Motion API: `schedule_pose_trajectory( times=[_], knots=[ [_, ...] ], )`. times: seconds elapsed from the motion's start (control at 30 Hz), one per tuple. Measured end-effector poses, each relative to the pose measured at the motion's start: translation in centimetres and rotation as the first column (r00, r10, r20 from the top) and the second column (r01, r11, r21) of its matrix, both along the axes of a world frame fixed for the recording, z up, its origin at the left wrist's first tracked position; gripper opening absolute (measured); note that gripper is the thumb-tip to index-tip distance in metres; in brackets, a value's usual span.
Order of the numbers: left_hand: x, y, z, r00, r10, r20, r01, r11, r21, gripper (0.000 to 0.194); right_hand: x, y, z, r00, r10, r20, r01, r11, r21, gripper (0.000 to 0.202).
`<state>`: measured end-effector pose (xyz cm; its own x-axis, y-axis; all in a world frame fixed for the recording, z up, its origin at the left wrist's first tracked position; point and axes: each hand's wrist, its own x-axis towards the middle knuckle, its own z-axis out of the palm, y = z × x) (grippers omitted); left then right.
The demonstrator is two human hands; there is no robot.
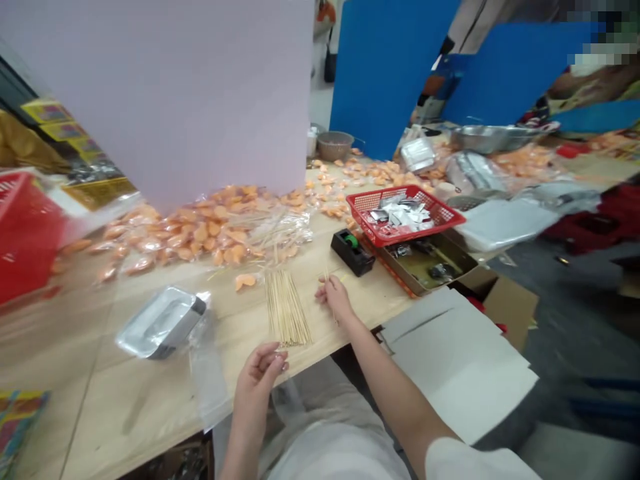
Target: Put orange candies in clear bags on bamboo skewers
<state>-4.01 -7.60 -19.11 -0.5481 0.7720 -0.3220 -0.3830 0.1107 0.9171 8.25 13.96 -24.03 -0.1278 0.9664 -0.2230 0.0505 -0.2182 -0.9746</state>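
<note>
While the right hand pinches thin sticks, the left hand is half curled near the close end of the stick pile.
The pile, too dense to count, lies fanned on the bench between the hands, its long axis running away from the person and leaning slightly left; the held sticks point much the same way. Whether the left fingertips grip anything, I cannot tell. One tape dispenser sits near one red basket; print on the yellow boxes is too blurred to read.
</note>
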Motion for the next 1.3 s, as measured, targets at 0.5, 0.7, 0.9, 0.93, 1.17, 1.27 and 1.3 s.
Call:
schedule_pose_trajectory(
  times=[0.5, 0.7, 0.9, 0.93, 1.17, 1.27, 1.3],
  knots=[
    [0.0, -0.2, 0.5, 1.0, -0.031, 0.002, 0.031, 0.999, -0.01, 0.041, 1.2, 0.0, 0.7, 0.983, 0.094, -0.157, -0.114, 0.986, -0.119, 0.01],
    [0.0, -0.4, 0.1, 0.999, -0.049, 0.001, 0.049, 0.999, 0.003, 0.04, 1.7, 0.3, 1.0, 0.971, 0.12, -0.205, -0.154, 0.976, -0.156, 0.016],
    [-0.6, -0.7, -0.5, 1.0, -0.002, -0.021, 0.003, 1.0, 0.029, 0.039, 2.3, 0.6, 1.1, 0.931, 0.147, -0.335, -0.209, 0.966, -0.156, 0.002],
    [-0.7, -0.7, -0.4, 1.0, -0.006, -0.03, 0.007, 0.999, 0.033, 0.039, 2.3, 0.7, 1.1, 0.923, 0.151, -0.353, -0.216, 0.965, -0.151, 0.003],
    [0.0, -0.8, -0.1, 0.998, -0.02, -0.059, 0.022, 0.999, 0.037, 0.039, 2.9, 0.7, 0.7, 0.895, 0.189, -0.404, -0.265, 0.954, -0.141, 0.009],
    [0.6, -0.8, -0.2, 0.998, -0.047, -0.044, 0.048, 0.998, 0.027, 0.038, 2.9, 0.7, 0.6, 0.894, 0.175, -0.412, -0.253, 0.957, -0.142, 0.01],
    [0.6, -0.8, -0.2, 0.997, -0.063, -0.047, 0.064, 0.998, 0.023, 0.038, 2.9, 0.8, 0.5, 0.895, 0.169, -0.412, -0.247, 0.958, -0.143, 0.011]
  ],
)
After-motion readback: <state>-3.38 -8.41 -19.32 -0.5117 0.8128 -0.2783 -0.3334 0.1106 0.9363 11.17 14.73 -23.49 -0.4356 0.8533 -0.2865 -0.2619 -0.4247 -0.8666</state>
